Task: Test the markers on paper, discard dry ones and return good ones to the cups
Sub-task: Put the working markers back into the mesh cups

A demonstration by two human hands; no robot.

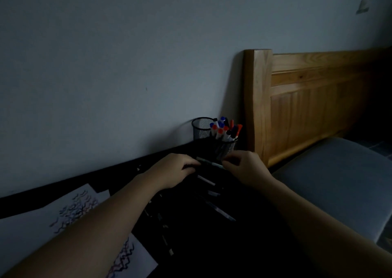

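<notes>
Both hands, left hand [175, 169] and right hand [244, 167], pinch one marker [210, 163] between them; no lettering is legible. Mesh cups [202, 129] stand at twelve o'clock.

A wooden headboard [318, 99] stands against the pale wall [127, 54] — a grey cushioned seat [339, 184] beside it.

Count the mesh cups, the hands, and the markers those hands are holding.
Black wire-mesh cups: 2, one without markers showing and one full of capped markers
Bare hands: 2, left hand and right hand
Slim light-barrelled marker held between both hands: 1
Total: 5
</notes>
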